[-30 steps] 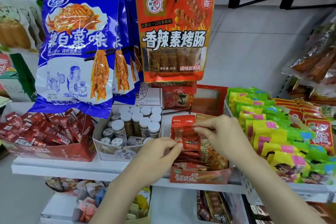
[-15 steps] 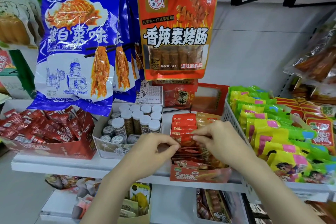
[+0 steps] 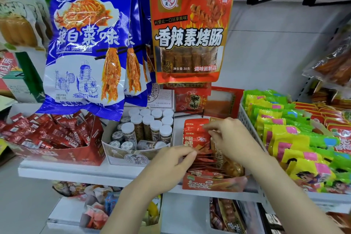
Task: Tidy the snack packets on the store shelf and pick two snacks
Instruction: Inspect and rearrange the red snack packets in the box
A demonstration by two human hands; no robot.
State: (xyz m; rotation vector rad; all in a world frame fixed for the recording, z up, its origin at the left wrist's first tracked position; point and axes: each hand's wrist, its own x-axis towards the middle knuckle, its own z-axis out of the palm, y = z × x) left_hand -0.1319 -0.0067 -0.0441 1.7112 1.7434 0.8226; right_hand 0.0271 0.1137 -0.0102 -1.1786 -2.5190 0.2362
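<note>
A red display box [image 3: 212, 184] on the white shelf [image 3: 62, 172] holds a row of small red snack packets [image 3: 195, 137] standing on edge, with brownish packets [image 3: 218, 156] beside them. My left hand [image 3: 171, 165] pinches the near edges of the red packets at the box's left side. My right hand [image 3: 229, 138] reaches over the row from the right, its fingertips closed on the top edge of an upright red packet. Part of the row is hidden under my right hand.
A red box of coffee sachets [image 3: 57, 138] and a carton of white-capped jars [image 3: 148, 129] stand left of the hands. A white basket [image 3: 248, 125] of yellow-green packets [image 3: 296, 138] is on the right. Blue bags [image 3: 85, 47] and an orange bag [image 3: 190, 34] hang overhead.
Both hands stayed at the red box. My right hand shifted toward the back of the row, and more red packets now stand upright behind my left hand.
</note>
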